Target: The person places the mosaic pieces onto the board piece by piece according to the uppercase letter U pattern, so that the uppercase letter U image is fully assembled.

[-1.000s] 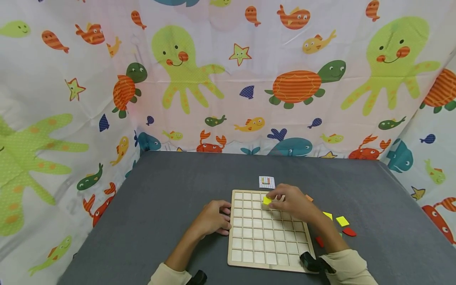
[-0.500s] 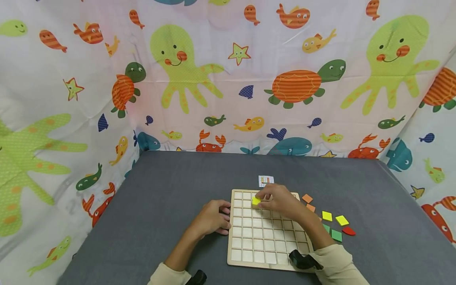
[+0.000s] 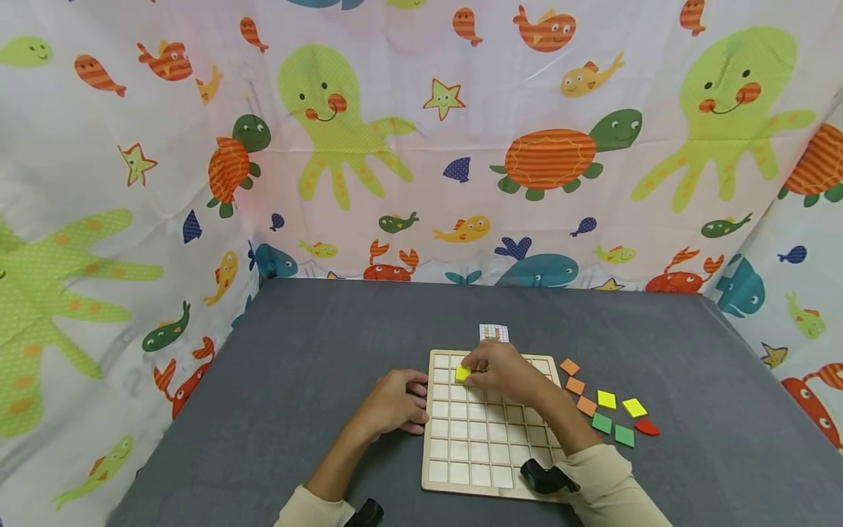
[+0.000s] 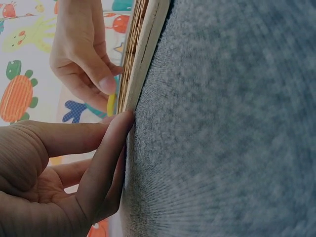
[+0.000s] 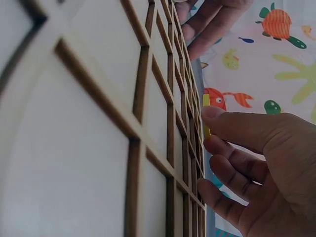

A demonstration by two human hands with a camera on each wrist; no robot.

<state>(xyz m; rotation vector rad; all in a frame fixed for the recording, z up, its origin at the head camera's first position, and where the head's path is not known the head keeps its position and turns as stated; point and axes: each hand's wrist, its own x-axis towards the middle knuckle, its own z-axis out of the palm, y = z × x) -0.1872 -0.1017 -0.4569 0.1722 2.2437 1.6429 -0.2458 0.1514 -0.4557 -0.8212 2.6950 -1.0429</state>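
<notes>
My right hand (image 3: 503,372) pinches a yellow square tile (image 3: 462,374) between thumb and fingers, over the upper-left cells of a wooden grid board (image 3: 459,451). From the right wrist, the tile (image 5: 206,101) is seen edge-on beside the thumb, close over the grid, with the other fingers spread below. At the board's left edge, my left hand (image 3: 395,402) rests with its fingertips against the frame. The left wrist view shows those fingers (image 4: 101,170) fairly straight, touching the board's side (image 4: 148,54).
A small printed grid card (image 3: 494,332) lies behind the board, partly covered by my right hand. To the right lie several orange tiles (image 3: 575,386), two yellow tiles (image 3: 606,400), two green tiles (image 3: 623,435) and a red piece (image 3: 647,427). A patterned curtain (image 3: 421,146) surrounds the grey table (image 3: 342,329).
My right hand has carried the yellow tile leftward across the board's upper rows, uncovering the loose tiles on the right. My left hand has stayed at the board's edge.
</notes>
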